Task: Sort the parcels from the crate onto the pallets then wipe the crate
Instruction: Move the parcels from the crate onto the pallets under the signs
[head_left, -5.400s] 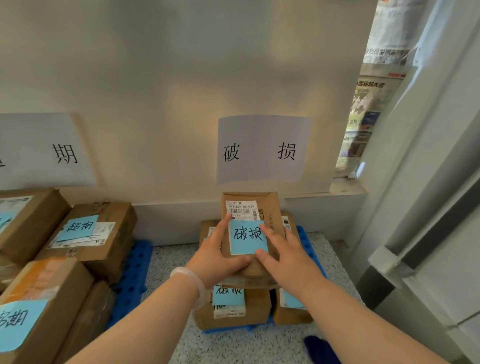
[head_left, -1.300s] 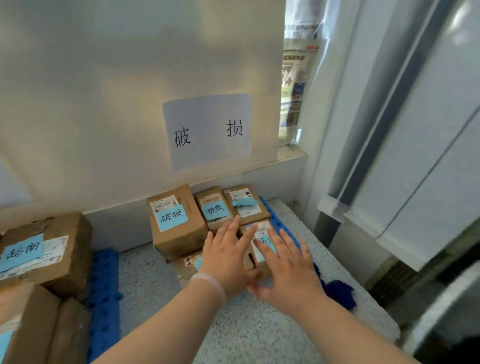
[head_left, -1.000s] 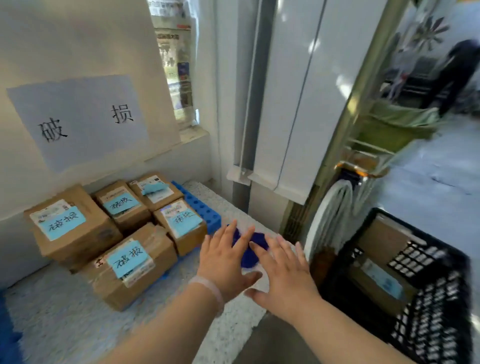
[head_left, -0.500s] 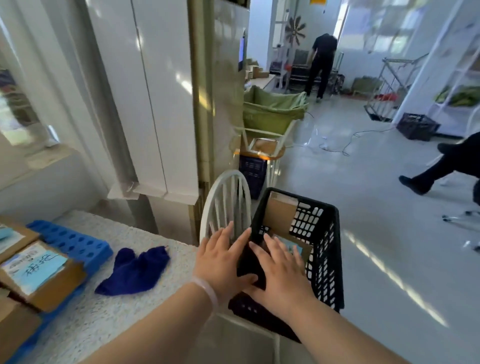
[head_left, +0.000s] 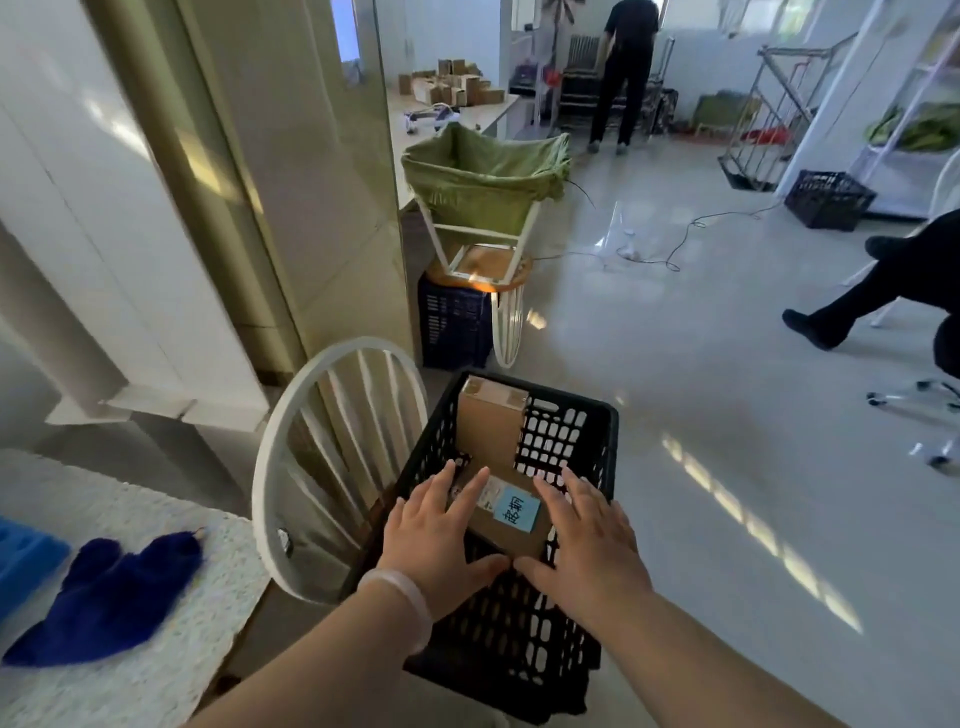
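A black lattice crate (head_left: 561, 431) sits on a white chair at the lower centre. Inside lies a flat brown parcel (head_left: 511, 535) with a blue note on top, and a second parcel (head_left: 488, 426) stands upright against the far wall. My left hand (head_left: 441, 535) hovers over the near rim with fingers spread, its fingertips at the flat parcel's left edge. My right hand (head_left: 587, 540) is spread over the parcel's right side. Neither hand grips anything. A dark blue cloth (head_left: 104, 592) lies on the speckled platform at the lower left.
The white chair back (head_left: 332, 441) rises left of the crate. A blue pallet corner (head_left: 26, 561) shows at the far left. Behind are a green-lined cart (head_left: 483, 182), a dark crate (head_left: 454, 322), a floor cable, a standing person (head_left: 626, 67) and a seated person's leg (head_left: 878, 286).
I let go of the parcel on the pallet stack and turned right, away from the wall. Both hands moved over the crate and now reach the flat parcel inside.
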